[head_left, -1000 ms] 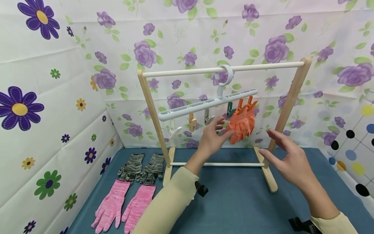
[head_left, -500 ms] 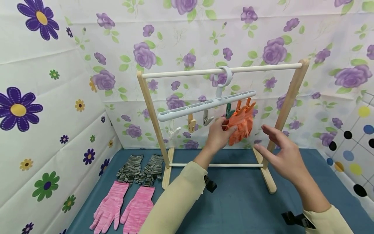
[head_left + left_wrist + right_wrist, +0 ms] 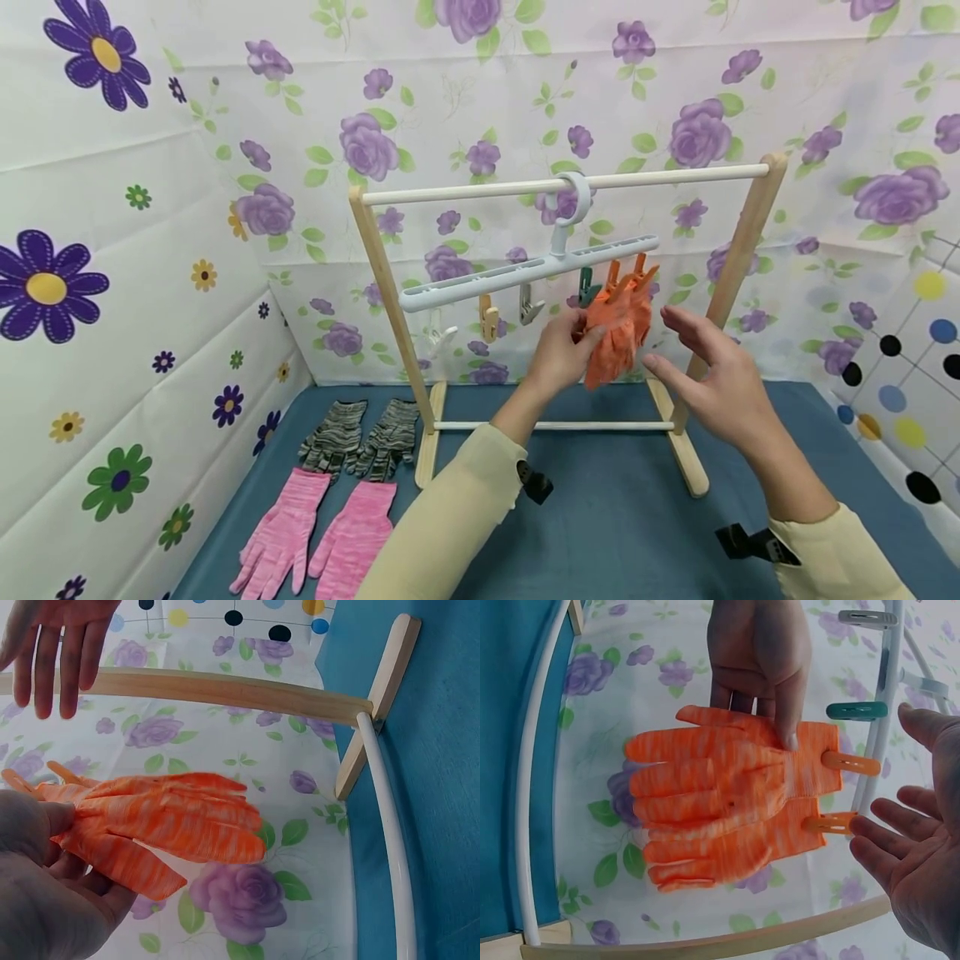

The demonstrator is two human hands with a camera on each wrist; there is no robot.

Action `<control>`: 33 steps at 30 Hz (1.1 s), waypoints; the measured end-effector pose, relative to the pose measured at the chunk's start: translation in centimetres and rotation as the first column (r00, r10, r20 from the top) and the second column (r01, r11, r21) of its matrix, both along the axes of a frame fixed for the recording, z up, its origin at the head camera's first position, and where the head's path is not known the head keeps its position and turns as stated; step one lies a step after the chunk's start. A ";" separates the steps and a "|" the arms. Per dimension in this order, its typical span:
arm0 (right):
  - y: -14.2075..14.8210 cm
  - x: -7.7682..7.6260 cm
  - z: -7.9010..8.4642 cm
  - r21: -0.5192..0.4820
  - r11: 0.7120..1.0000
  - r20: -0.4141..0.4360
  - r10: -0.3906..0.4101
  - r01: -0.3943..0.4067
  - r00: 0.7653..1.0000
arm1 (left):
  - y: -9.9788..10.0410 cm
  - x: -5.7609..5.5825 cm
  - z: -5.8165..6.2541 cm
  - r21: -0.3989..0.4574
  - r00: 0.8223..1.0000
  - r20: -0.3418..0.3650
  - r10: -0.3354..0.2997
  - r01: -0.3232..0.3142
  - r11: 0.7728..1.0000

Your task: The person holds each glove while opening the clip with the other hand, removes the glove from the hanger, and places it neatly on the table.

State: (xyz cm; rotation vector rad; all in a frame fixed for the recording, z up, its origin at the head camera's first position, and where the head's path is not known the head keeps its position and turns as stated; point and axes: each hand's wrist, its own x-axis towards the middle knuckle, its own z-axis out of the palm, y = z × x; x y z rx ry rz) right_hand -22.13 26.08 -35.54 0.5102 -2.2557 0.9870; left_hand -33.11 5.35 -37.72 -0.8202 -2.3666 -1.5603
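A pair of orange gloves (image 3: 621, 333) hangs fingers down from the right end of a light grey hanger (image 3: 517, 273). Two orange clothespins (image 3: 852, 763) grip their cuffs in the right wrist view. My left hand (image 3: 558, 354) pinches the nearer glove by its side, thumb in front and fingertips behind the fabric. Off to the right of the gloves, my right hand (image 3: 716, 387) is held up with nothing in it, its fingers extended near the clothespins in the right wrist view.
A wooden rack (image 3: 738, 258) carries the hanger on its white top bar. Green (image 3: 588, 287), grey (image 3: 529, 307), tan (image 3: 488, 320) and white clothespins (image 3: 441, 339) hang along it. Striped dark gloves (image 3: 335, 433) and pink gloves (image 3: 287, 529) lie on the blue table at left.
My left hand has moved right from beside the grey clothespin and taken hold of the orange glove. The right hand has shifted slightly left, closer to the gloves.
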 end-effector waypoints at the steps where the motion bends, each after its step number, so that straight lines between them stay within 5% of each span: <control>1: -0.1 -0.1 0.1 0.000 1.000 -0.005 0.006 -0.006 1.000 | -0.1 0.1 0.0 0.011 1.000 0.010 -0.015 0.015 1.000; 10: -0.9 -0.8 0.5 -0.047 0.998 0.019 0.030 -0.029 0.999 | -0.5 1.3 -0.1 0.092 0.992 0.080 -0.097 0.090 0.992; 21: -2.7 -1.4 1.1 -0.162 0.984 0.052 0.085 -0.076 0.995 | -1.1 2.9 0.0 0.072 0.981 0.115 -0.157 0.150 0.986; 33: -5.7 -1.5 2.2 -0.278 0.960 0.073 -0.020 0.040 0.997 | -1.4 4.0 0.0 0.082 0.962 0.083 -0.259 0.252 0.964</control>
